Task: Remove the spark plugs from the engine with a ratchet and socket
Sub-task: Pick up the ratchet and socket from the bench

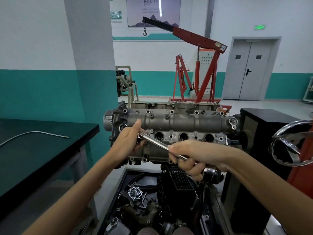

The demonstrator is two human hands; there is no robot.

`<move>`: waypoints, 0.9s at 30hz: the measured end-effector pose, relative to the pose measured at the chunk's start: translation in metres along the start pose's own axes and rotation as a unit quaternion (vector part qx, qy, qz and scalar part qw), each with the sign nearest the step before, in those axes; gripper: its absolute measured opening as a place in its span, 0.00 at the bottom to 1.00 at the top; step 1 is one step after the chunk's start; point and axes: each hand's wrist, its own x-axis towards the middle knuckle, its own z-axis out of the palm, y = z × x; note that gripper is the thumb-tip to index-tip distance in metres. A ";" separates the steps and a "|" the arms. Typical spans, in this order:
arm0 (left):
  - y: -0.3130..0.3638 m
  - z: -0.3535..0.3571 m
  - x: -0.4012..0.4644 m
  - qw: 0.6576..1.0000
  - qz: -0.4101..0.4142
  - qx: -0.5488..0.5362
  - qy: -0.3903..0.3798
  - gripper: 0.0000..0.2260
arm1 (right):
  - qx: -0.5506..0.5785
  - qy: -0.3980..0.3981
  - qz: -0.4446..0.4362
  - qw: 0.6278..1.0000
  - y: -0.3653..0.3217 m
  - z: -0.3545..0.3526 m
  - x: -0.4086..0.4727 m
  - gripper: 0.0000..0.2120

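Observation:
A grey cylinder head (177, 122) lies across the engine stand in front of me. Three open spark plug wells (183, 136) show along its near side. A chrome ratchet (156, 143) slants from the leftmost well position down to the right. My left hand (130, 141) grips the ratchet's head at that well, thumb pointing up against the cam cover. My right hand (194, 156) is wrapped round the ratchet's handle. The socket and the leftmost well are hidden under my left hand.
A dark table (42, 150) with a bent metal rod (33, 134) stands at the left. Below the head, a black tray (123, 180) holds several engine parts. A chrome stand wheel (291, 146) and a black cabinet (271, 119) are at the right. A red engine crane (199, 65) stands behind.

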 end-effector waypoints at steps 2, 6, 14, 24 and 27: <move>0.000 -0.008 0.005 0.998 0.032 0.052 -0.015 0.29 | -0.032 -0.003 0.012 0.999 -0.004 -0.001 -0.001 0.15; 0.000 -0.024 0.012 0.961 0.135 0.240 -0.026 0.27 | -0.083 -0.015 0.027 0.996 -0.011 -0.004 -0.003 0.16; 0.006 -0.029 0.014 0.898 0.173 0.385 -0.123 0.28 | -0.229 0.048 -0.005 0.972 -0.006 0.011 -0.002 0.16; 0.010 -0.024 0.011 0.859 0.211 0.461 -0.062 0.33 | -0.206 0.074 -0.012 0.976 -0.001 0.014 0.010 0.17; 0.009 -0.027 0.005 0.887 0.238 0.396 0.004 0.30 | -0.092 0.032 0.002 0.995 -0.003 0.013 0.013 0.17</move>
